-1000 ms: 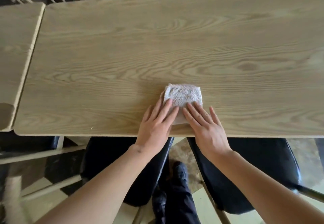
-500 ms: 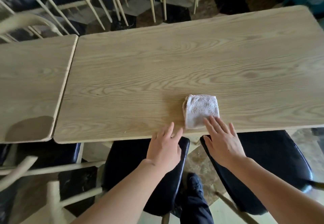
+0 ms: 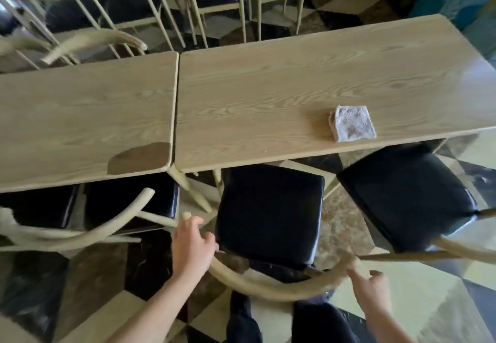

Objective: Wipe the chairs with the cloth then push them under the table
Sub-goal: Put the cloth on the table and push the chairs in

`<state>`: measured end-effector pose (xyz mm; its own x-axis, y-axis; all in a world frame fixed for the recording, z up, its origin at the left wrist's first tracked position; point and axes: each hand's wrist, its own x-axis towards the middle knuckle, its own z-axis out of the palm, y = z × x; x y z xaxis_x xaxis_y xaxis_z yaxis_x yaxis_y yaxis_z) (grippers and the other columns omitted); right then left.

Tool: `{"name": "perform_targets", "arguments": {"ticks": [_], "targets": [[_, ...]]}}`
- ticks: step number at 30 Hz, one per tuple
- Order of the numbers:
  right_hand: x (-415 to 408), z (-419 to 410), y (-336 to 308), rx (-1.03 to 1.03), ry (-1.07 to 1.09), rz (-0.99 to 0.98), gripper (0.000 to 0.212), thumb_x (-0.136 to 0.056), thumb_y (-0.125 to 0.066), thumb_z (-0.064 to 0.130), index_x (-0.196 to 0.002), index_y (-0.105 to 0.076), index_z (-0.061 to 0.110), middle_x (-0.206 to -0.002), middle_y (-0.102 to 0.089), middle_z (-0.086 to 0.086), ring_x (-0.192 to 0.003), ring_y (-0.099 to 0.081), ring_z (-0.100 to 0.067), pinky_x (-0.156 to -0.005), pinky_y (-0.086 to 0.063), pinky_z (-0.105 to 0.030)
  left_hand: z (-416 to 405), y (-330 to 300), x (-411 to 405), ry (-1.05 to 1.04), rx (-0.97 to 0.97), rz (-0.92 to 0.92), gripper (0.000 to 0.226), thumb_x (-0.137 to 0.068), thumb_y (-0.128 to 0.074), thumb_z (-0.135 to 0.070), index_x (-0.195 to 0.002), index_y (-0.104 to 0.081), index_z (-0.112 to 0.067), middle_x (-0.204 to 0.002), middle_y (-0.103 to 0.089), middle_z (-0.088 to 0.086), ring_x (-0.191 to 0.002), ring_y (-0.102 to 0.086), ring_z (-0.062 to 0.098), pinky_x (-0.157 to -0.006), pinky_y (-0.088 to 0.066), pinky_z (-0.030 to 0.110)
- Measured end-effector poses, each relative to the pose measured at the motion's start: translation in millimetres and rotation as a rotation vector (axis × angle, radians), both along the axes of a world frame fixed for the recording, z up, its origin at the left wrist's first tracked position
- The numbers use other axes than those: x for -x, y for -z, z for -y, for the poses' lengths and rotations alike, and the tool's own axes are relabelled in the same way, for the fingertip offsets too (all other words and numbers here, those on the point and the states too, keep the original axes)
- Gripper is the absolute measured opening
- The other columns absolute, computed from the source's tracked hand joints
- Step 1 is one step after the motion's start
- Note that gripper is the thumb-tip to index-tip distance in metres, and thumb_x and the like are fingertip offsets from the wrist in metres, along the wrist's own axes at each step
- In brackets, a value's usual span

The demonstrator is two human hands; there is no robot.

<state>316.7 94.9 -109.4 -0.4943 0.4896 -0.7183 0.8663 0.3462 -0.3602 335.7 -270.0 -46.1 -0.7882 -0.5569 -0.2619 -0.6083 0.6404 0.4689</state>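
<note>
The folded white cloth (image 3: 351,123) lies alone on the wooden table (image 3: 268,95), near its front edge at the right. Below the table edge stands a chair with a black seat (image 3: 268,211) and a curved pale back rail (image 3: 268,287). My left hand (image 3: 192,246) is curled over the left end of that rail. My right hand (image 3: 371,286) is blurred at the rail's right end, fingers apart, fingertips at the wood. A second black-seated chair (image 3: 408,195) stands to the right, partly under the table.
A second table (image 3: 80,117) adjoins on the left, with two black-seated chairs (image 3: 128,203) tucked under it. More pale chairs (image 3: 188,7) stand behind the tables. The floor is a dark and light checkered pattern (image 3: 402,302). My legs are just behind the chair.
Both hands left the cloth on the table and dropped to the middle chair's back rail. The view pulled back and turned left, so the cloth now sits at the right.
</note>
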Motion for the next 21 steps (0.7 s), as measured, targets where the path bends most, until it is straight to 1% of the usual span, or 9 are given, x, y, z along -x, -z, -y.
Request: {"name": "perform_targets", "arguments": {"ticks": [2, 3, 5, 7, 9, 12, 17, 19, 21], "targets": [[-20, 19, 6, 0.217, 0.258, 0.091, 0.063, -0.088, -0.075, 0.036, -0.128, -0.050, -0.005, -0.112, -0.059, -0.019, -0.088, -0.064, -0.033, -0.063, -0.056, -0.040, 21, 21, -17, -0.203, -0.057, 0.061, 0.044, -0.089, -0.073, -0.022, -0.127, -0.056, -0.009, -0.130, -0.054, 0.018, -0.118, -0.047, 0.034, -0.084, -0.043, 0.035], [-29, 27, 9, 0.340, 0.377, 0.132, 0.053, -0.088, -0.076, 0.033, -0.122, -0.054, -0.001, -0.112, -0.058, -0.016, -0.091, -0.065, -0.029, -0.057, -0.055, -0.037, 26, 31, -22, -0.325, -0.138, 0.096, 0.050, -0.089, -0.074, -0.024, -0.131, -0.052, -0.008, -0.134, -0.051, 0.020, -0.118, -0.047, 0.035, -0.085, -0.047, 0.042], [-41, 41, 19, 0.541, 0.543, 0.143, 0.038, -0.091, -0.074, 0.028, -0.118, -0.058, 0.008, -0.111, -0.059, -0.011, -0.100, -0.065, -0.027, -0.060, -0.055, -0.038, 28, 48, -25, -0.572, -0.414, 0.123, 0.064, -0.089, -0.076, -0.029, -0.141, -0.044, -0.010, -0.139, -0.049, 0.020, -0.119, -0.053, 0.035, -0.090, -0.053, 0.049], [-43, 50, 24, 0.641, 0.596, 0.098, 0.035, -0.091, -0.074, 0.023, -0.120, -0.061, 0.009, -0.101, -0.062, -0.010, -0.092, -0.064, -0.025, -0.065, -0.055, -0.038, 27, 60, -25, -0.764, -0.766, 0.093, 0.073, -0.088, -0.078, -0.030, -0.148, -0.039, -0.016, -0.137, -0.054, 0.017, -0.118, -0.058, 0.036, -0.094, -0.055, 0.054], [-38, 58, 28, 0.648, 0.588, 0.088, 0.036, -0.089, -0.077, 0.022, -0.119, -0.061, 0.009, -0.095, -0.062, -0.010, -0.083, -0.061, -0.022, -0.067, -0.055, -0.036, 24, 70, -24, -0.827, -0.924, 0.100, 0.074, -0.085, -0.081, -0.029, -0.147, -0.041, -0.020, -0.129, -0.059, 0.015, -0.111, -0.061, 0.034, -0.086, -0.058, 0.054], [-30, 67, 34, 0.636, 0.593, 0.110, 0.039, -0.087, -0.078, 0.021, -0.120, -0.062, 0.009, -0.091, -0.058, -0.010, -0.075, -0.057, -0.020, -0.067, -0.052, -0.034, 25, 85, -21, -0.859, -0.926, 0.105, 0.074, -0.082, -0.083, -0.024, -0.145, -0.045, -0.021, -0.122, -0.060, 0.012, -0.098, -0.061, 0.029, -0.069, -0.058, 0.045], [-24, 71, 50, 0.546, 0.713, 0.089, 0.047, -0.079, -0.082, 0.023, -0.119, -0.065, 0.008, -0.087, -0.065, -0.011, -0.068, -0.061, -0.022, -0.064, -0.053, -0.036, 34, 103, -11, -0.904, -0.896, 0.115, 0.080, -0.078, -0.086, -0.017, -0.145, -0.044, -0.021, -0.117, -0.060, 0.011, -0.091, -0.060, 0.027, -0.063, -0.056, 0.044], [-20, 72, 55, 0.527, 0.762, 0.045, 0.056, -0.073, -0.086, 0.029, -0.121, -0.063, 0.010, -0.093, -0.068, -0.012, -0.071, -0.065, -0.025, -0.066, -0.056, -0.037, 37, 110, -5, -0.892, -0.861, 0.123, 0.083, -0.077, -0.087, -0.022, -0.147, -0.042, -0.023, -0.119, -0.059, 0.012, -0.094, -0.060, 0.030, -0.068, -0.058, 0.048], [-12, 70, 59, 0.525, 0.800, 0.017, 0.065, -0.066, -0.090, 0.034, -0.120, -0.061, 0.011, -0.101, -0.072, -0.014, -0.080, -0.070, -0.028, -0.073, -0.059, -0.040, 41, 117, 2, -0.904, -0.851, 0.129, 0.085, -0.076, -0.088, -0.026, -0.147, -0.042, -0.025, -0.119, -0.059, 0.011, -0.100, -0.059, 0.033, -0.085, -0.056, 0.056]]}}
